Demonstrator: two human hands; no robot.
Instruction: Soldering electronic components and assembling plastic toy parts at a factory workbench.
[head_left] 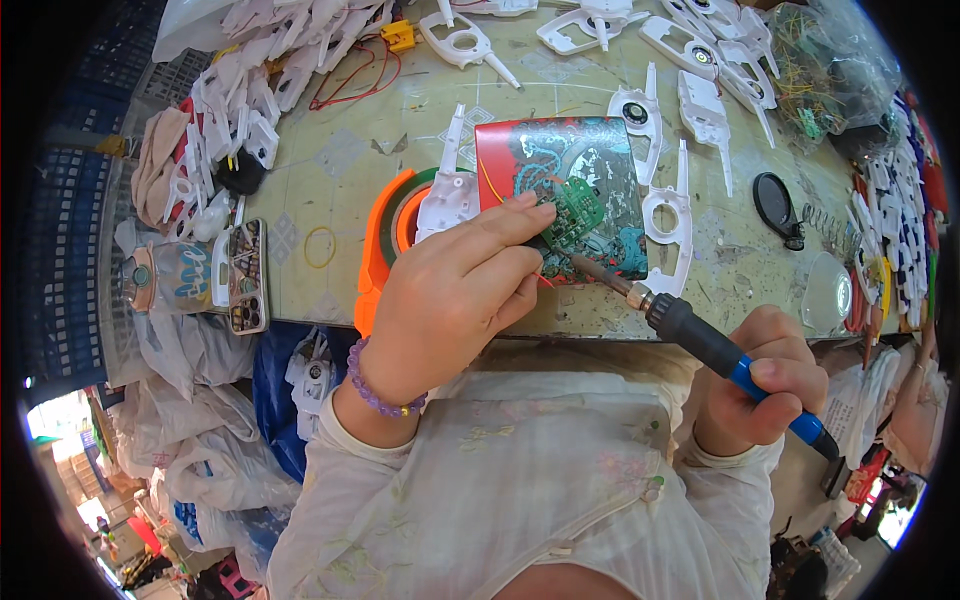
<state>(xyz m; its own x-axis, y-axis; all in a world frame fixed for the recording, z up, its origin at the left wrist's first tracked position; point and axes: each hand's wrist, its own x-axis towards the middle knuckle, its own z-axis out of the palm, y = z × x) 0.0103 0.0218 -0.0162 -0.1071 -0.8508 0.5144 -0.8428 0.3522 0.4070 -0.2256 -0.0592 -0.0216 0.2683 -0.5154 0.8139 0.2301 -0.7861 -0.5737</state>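
Between the fingers of my left hand (pixel 465 270) is a small green circuit board (pixel 576 212), held above a red and dark patterned booklet or sheet (pixel 620 190). My right hand (pixel 765 380) is closed around the blue handle of a soldering iron (pixel 700 338). The iron's metal tip points left and reaches the lower edge of the board, close to my left fingertips; whether it touches cannot be made out. A thin red wire (pixel 545 281) shows just below the board. Partly behind my left hand lie a white plastic housing (pixel 448 203) and an orange tape dispenser (pixel 373 262).
White plastic housings (pixel 665 215) lie across the table, with a heap (pixel 250 90) at the far left. A yellow part with red wires (pixel 398 37) sits at the back. A black oval ring (pixel 773 198) and clear bags (pixel 830 60) are on the right. A parts box (pixel 248 275) stands left.
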